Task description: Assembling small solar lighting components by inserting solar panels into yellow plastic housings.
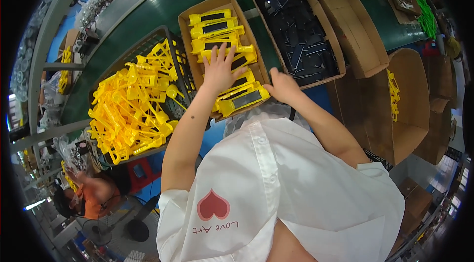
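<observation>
My left hand (218,70) is spread, palm down, over a row of yellow plastic parts (242,100) in a cardboard box (223,2). Black rectangular inserts show in the middle of these parts. The fingers rest on or just above the middle of the row; contact is not clear. By the right edge of the same box is my right hand (285,88), with its fingers curled and its thumb pointing at the end of the nearest yellow part. Whatever it pinches, if anything, is hidden. Beyond it a second cardboard box (336,55) holds a pile of flat black pieces (296,30).
At left, a dark plastic crate (183,64) is heaped with loose yellow parts (131,109). A shallow carton (353,27) stands right of the black pieces. A deeper carton (412,99) with yellow parts is farther right. A metal frame (42,64) borders the green bench (163,8). Someone in orange (96,195) sits lower left.
</observation>
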`<state>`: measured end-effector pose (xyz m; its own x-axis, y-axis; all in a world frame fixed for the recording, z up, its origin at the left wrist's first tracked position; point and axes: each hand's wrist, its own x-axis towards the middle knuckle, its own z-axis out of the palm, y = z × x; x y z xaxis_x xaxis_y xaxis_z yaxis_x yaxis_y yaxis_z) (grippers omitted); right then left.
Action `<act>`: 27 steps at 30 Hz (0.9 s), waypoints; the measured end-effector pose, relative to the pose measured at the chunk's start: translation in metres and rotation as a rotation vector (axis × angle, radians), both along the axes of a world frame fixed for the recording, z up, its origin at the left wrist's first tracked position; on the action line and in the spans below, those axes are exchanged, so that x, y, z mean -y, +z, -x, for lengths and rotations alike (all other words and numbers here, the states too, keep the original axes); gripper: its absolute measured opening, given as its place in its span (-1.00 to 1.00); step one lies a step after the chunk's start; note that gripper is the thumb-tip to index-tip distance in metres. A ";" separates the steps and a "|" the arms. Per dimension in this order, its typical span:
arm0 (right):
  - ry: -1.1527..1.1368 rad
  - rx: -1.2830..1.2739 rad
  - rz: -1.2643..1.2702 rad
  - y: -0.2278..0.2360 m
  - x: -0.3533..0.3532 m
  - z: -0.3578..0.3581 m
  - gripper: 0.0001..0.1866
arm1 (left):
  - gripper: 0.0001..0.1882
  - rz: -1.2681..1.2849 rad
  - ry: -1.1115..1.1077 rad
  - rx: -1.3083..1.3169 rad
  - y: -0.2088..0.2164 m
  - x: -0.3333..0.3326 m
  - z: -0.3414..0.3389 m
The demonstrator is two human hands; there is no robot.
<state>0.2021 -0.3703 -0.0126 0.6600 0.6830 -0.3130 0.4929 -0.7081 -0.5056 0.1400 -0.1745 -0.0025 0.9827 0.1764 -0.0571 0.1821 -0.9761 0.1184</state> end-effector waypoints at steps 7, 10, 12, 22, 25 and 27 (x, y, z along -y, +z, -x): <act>-0.053 -0.158 -0.312 -0.012 0.009 0.003 -0.67 | -0.35 -0.068 0.078 -0.158 -0.023 -0.030 0.036; -0.255 0.006 -0.386 -0.011 0.018 -0.030 -0.77 | -0.34 -0.029 0.081 -0.103 -0.012 -0.012 0.041; -0.203 0.239 -0.271 -0.020 0.027 -0.056 -0.89 | -0.36 -0.029 0.056 -0.044 -0.007 0.000 0.045; 0.044 0.446 -0.005 -0.034 0.060 -0.094 -0.78 | -0.70 0.236 0.318 0.783 0.006 -0.035 0.033; -0.124 0.438 -0.092 -0.026 0.067 -0.088 -0.79 | -0.75 0.124 0.694 0.824 -0.018 -0.085 0.079; -0.340 0.380 -0.215 -0.025 0.082 -0.079 -0.74 | -0.68 -0.034 0.689 0.454 -0.044 -0.108 0.110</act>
<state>0.2807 -0.4519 -0.0375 0.8938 0.4339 0.1138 0.4307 -0.7595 -0.4875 0.0299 -0.0664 -0.0462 0.5795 0.7428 0.3354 0.6831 -0.6671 0.2972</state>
